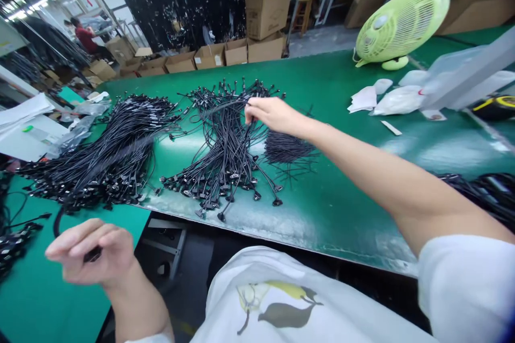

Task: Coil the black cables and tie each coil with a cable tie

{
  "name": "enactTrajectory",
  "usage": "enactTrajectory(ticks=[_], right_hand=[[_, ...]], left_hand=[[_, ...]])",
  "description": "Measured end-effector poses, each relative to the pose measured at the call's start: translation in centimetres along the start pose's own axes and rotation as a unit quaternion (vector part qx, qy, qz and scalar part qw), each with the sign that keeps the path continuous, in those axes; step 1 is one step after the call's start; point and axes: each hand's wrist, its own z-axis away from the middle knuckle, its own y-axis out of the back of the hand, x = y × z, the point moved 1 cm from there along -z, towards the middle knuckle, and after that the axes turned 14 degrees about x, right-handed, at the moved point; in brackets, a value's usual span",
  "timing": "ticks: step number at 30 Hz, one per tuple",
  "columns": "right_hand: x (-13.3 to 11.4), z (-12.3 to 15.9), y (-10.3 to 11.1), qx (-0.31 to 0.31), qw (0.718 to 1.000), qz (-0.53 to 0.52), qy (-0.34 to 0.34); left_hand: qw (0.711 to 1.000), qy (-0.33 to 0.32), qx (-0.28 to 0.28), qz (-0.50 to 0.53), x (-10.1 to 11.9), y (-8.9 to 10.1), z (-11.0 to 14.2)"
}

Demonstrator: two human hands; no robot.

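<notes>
My right hand (270,113) reaches out over the green table (330,193) and pinches a black cable from the middle pile of cables (225,155). A small bundle of thin black ties (286,149) lies just under my wrist. My left hand (93,252) hovers low at the near left, fingers curled around a black cable end (92,255) that loops back toward the large left pile of cables (108,155).
A lime green fan (402,21) stands at the far right, with white bags and paper (398,97) beside it. Cardboard boxes (237,53) line the far edge. A second green surface (40,289) lies lower left. A person in red stands far back left.
</notes>
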Motion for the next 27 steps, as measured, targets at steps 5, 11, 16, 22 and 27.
enactTrajectory(ticks=[5, 11, 16, 22, 27], right_hand=[[-1.7, 0.9, 0.2, 0.119, 0.981, -0.150, -0.019], [-1.0, 1.0, 1.6, 0.005, 0.997, -0.071, 0.042], [-2.1, 1.6, 2.1, 0.224, 0.968, -0.086, 0.076], [2.7, 1.3, -0.1, 0.035, 0.989, 0.130, 0.069], [2.4, 0.8, 1.2, 0.169, 0.964, 0.194, 0.062]], left_hand=[[0.994, -0.061, -0.044, -0.078, -0.8, -0.5, -1.9], [0.928, 0.064, -0.227, -0.287, -4.2, -1.3, -1.5], [0.973, 0.131, -0.146, -0.119, -5.8, -3.2, -0.6], [0.985, 0.148, -0.069, 0.049, -5.8, -5.0, -1.0], [0.980, 0.190, 0.037, 0.052, -6.0, -5.3, -1.3]])
